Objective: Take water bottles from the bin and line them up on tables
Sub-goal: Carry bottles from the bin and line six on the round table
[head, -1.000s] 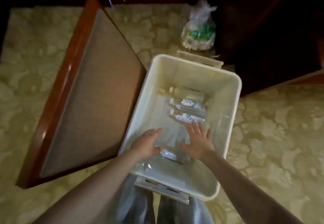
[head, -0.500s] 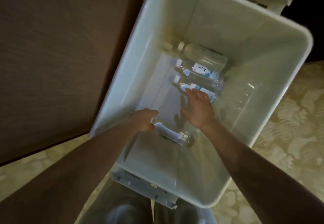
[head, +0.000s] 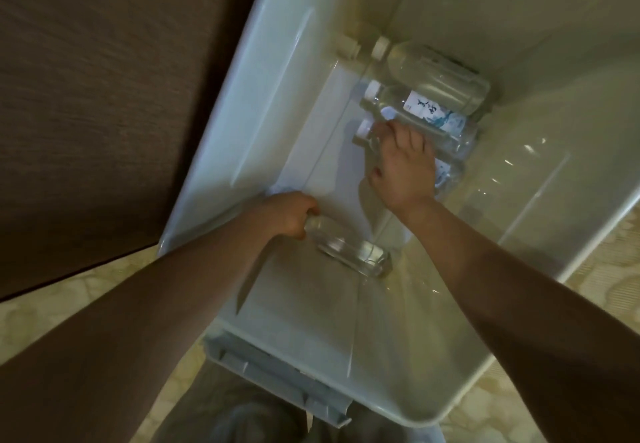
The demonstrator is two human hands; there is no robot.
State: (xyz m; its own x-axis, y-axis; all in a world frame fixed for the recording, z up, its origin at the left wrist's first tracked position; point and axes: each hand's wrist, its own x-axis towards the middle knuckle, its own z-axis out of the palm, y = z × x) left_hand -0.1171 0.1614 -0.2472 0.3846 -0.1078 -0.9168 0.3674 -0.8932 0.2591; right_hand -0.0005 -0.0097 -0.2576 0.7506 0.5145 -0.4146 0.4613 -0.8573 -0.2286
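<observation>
Reaching into the white bin point(head: 277, 61), I am gripping the near bottle point(head: 349, 250) with my left hand point(head: 291, 214) and curling my right hand point(head: 403, 168) around the far bottle point(head: 448, 174).

Brown tabletop point(head: 86, 96) at left; pale patterned carpet point(head: 69, 298); dim light.

We count four water bottles, all lying in one white bin point(head: 263, 71). Three lie side by side toward one o'clock: the far bottle point(head: 436, 75), the labelled bottle point(head: 426, 110) and the third bottle point(head: 448, 174). The fourth bottle point(head: 349, 250) lies alone at the centre. We count two hands: the left hand point(head: 287, 214) holds the fourth bottle, and the right hand point(head: 403, 168) holds the third. One brown table point(head: 104, 96) shows at nine o'clock.
</observation>
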